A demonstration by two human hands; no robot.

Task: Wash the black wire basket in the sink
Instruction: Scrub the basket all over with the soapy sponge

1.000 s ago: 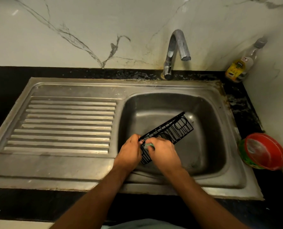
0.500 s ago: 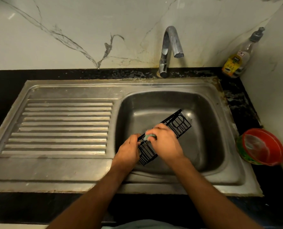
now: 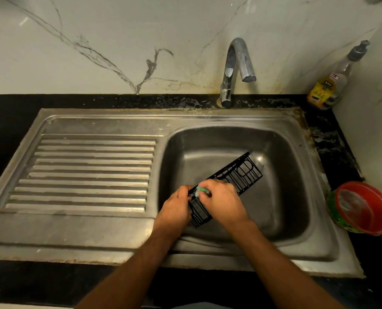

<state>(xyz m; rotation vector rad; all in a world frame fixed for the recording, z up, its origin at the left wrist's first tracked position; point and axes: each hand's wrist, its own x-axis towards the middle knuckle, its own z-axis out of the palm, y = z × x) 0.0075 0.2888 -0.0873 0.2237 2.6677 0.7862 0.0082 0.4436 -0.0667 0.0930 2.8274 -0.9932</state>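
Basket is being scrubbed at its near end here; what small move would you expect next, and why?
Probably slide the green scrubber along the black wire basket toward its far end. The right hand has it at the near rim, the left hand keeps a grip on that end, and the far section over the sink lies uncovered.

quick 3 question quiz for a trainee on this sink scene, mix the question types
1. True or false: water is visibly running from the tap.
2. Which hand presses the green scrub pad to the black wire basket? A) left hand B) right hand
3. Fill in: the soap bottle stands at the back ____ corner of the counter, seen from the person.

Key: 1 false. 2 B; the left hand grips the basket's near end. 3 right.
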